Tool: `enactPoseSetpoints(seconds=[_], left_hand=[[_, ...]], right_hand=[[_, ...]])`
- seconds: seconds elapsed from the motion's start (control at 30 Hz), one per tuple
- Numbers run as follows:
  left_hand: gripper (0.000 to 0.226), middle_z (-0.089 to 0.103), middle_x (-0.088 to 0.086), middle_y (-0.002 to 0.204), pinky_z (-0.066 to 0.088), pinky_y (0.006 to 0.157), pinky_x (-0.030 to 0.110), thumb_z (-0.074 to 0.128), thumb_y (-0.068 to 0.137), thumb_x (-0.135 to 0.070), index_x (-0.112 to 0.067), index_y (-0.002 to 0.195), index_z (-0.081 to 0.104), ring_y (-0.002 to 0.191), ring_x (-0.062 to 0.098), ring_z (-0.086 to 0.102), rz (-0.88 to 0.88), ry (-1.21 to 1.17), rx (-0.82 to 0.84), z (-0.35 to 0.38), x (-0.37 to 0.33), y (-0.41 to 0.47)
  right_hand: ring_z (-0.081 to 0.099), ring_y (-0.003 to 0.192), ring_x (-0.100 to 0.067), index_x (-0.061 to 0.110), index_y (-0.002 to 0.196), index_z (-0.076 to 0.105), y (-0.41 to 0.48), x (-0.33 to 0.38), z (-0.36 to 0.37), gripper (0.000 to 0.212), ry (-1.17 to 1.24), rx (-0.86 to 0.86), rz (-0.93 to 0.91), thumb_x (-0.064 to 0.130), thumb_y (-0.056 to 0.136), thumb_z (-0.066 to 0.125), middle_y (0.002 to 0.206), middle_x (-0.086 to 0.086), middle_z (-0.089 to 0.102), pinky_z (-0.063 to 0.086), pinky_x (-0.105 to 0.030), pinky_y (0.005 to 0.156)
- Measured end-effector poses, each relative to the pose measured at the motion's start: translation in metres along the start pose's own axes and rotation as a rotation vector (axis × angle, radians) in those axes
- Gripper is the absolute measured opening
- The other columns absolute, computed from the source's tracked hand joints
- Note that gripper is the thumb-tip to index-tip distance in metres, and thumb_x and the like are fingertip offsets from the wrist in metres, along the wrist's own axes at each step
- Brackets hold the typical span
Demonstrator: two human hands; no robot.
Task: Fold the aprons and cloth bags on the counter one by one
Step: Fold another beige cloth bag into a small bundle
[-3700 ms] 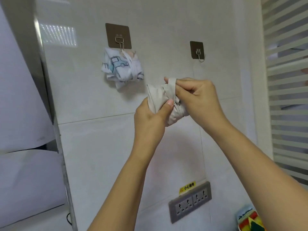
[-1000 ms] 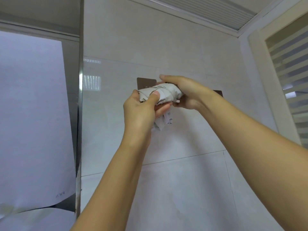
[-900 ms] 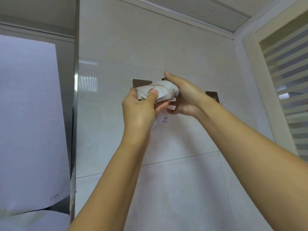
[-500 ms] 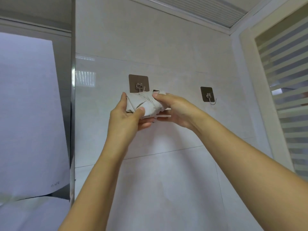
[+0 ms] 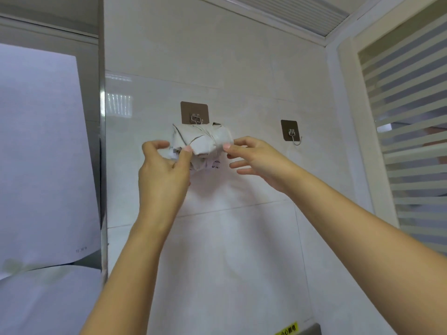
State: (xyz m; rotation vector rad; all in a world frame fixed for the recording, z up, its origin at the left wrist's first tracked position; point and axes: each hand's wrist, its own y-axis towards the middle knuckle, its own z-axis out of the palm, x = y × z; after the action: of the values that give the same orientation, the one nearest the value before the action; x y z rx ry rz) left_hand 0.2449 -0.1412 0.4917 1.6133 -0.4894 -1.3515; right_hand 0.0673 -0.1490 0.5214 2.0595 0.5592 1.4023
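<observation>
Head view, looking up at a glossy white tiled wall (image 5: pixel 242 250). The task's thing, a beige cloth bundle (image 5: pixel 202 139) folded into a short roll and bound with its own strap, hangs against the wall directly below the left brown square adhesive plate with a small metal hook (image 5: pixel 194 112); its top edge meets the hook, though the exact point of attachment is hidden by the folds. Part of a white printed cloth (image 5: pixel 209 164) with dark marks shows just beneath and behind the bundle. My left hand (image 5: pixel 164 172) is raised under the bundle's left end: the thumb tip lies on the lower front edge of the roll and the index finger curls just beside its left end, but I cannot tell whether these two actually close on the fabric. My right hand (image 5: pixel 260 159) is released, with fingers spread and nearly straight; only the tip of one finger touches the bundle's right end, and the others stand apart from it. A second brown adhesive plate with a metal hook (image 5: pixel 291 131) sits to the right, well apart from the bundle and just above my right hand. White paper sheets (image 5: pixel 41 153) cover the surface at far left, beside a vertical metal edge (image 5: pixel 102 165). A striped frosted glass panel (image 5: pixel 411 131) fills the right side. A yellow label (image 5: pixel 287 331) is at the bottom edge.
</observation>
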Motion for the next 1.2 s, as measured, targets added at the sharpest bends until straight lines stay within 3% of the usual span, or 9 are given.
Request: enactPoseSetpoints(seconds=[0.13,0.27,0.37,0.53,0.7,0.83,0.93,1.1,1.2], left_hand=[[0.017,0.053,-0.003,0.062,0.045,0.062,0.033,0.056,0.091,-0.035,-0.023,0.086,0.046,0.063,0.018,0.059,0.034,-0.031,0.093,0.020,0.003,-0.063],[0.029,0.037,-0.007,0.047,0.028,0.045,0.017,0.059,0.089,-0.040,-0.021,0.072,0.045,0.042,0.007,0.032,-0.028,-0.145,0.467,0.057,0.001,-0.154],[0.028,0.037,-0.007,0.043,0.034,0.049,0.023,0.059,0.088,-0.042,-0.021,0.073,0.048,0.044,0.006,0.032,-0.102,-0.229,0.683,0.082,0.006,-0.219],[0.014,0.048,-0.003,0.049,0.038,0.050,0.024,0.061,0.090,-0.033,-0.024,0.088,0.051,0.046,0.009,0.047,-0.219,-0.302,1.000,0.111,0.002,-0.339],[0.027,0.063,-0.012,0.099,0.049,0.083,0.023,0.065,0.088,-0.033,-0.034,0.109,0.049,0.094,-0.002,0.059,-0.304,-0.302,1.374,0.128,-0.014,-0.471],[0.050,0.042,-0.014,0.129,0.031,0.096,0.018,0.063,0.090,-0.036,-0.025,0.134,0.042,0.117,-0.001,0.038,-0.250,-0.203,1.654,0.137,-0.031,-0.571],[0.060,0.041,-0.005,0.135,0.029,0.100,0.018,0.067,0.088,-0.033,-0.019,0.140,0.040,0.123,0.007,0.039,-0.231,-0.165,1.851,0.139,-0.045,-0.641],[0.074,0.034,0.002,0.147,0.030,0.099,0.015,0.072,0.084,-0.022,-0.014,0.146,0.031,0.129,0.011,0.036,-0.222,-0.098,2.176,0.130,-0.053,-0.732],[0.097,-0.004,0.008,0.160,0.016,0.116,0.047,0.069,0.083,-0.043,-0.026,0.153,0.004,0.146,0.033,0.001,0.004,0.298,2.284,0.121,-0.046,-0.777]], right_hand=[[0.068,0.084,-0.011,0.021,0.114,0.057,-0.047,-0.011,-0.013,0.029,-0.219,-0.218,-0.075,0.038,0.091,0.060,0.097,0.000,0.065,0.052,-0.031,0.080],[0.059,0.048,-0.005,0.022,0.096,0.060,-0.140,-0.030,-0.040,0.024,-0.357,-0.342,-0.058,0.044,0.094,0.052,0.063,-0.003,0.066,0.042,-0.016,0.051],[0.058,0.052,-0.009,0.025,0.089,0.059,-0.217,-0.059,-0.066,0.025,-0.520,-0.378,0.002,0.048,0.093,0.050,0.057,-0.005,0.063,0.044,-0.021,0.052],[0.062,0.073,-0.006,0.026,0.094,0.060,-0.365,-0.123,-0.130,0.024,-0.679,-0.417,0.418,0.049,0.089,0.054,0.080,0.008,0.066,0.049,-0.028,0.067],[0.051,0.108,-0.024,0.020,0.095,0.055,-0.545,-0.182,-0.190,0.034,-0.853,-0.312,0.937,0.049,0.081,0.067,0.109,-0.005,0.053,0.038,-0.030,0.084],[0.026,0.137,-0.037,0.012,0.139,0.035,-0.693,-0.189,-0.221,0.080,-0.967,-0.261,1.499,0.059,0.081,0.063,0.148,-0.017,0.029,0.027,-0.049,0.111],[-0.004,0.142,-0.047,0.025,0.150,0.004,-0.789,-0.180,-0.226,0.113,-0.891,-0.264,1.763,0.068,0.069,0.068,0.158,-0.016,-0.004,0.008,-0.069,0.110],[-0.019,0.140,-0.048,0.039,0.146,-0.021,-0.894,-0.159,-0.190,0.107,-0.781,-0.061,1.884,0.056,0.081,0.063,0.153,-0.013,-0.031,0.007,-0.072,0.108],[-0.013,0.142,-0.045,0.036,0.147,-0.018,-0.918,-0.155,-0.168,0.094,-0.908,-0.042,1.790,0.044,0.091,0.057,0.152,-0.011,-0.031,0.006,-0.066,0.112]])
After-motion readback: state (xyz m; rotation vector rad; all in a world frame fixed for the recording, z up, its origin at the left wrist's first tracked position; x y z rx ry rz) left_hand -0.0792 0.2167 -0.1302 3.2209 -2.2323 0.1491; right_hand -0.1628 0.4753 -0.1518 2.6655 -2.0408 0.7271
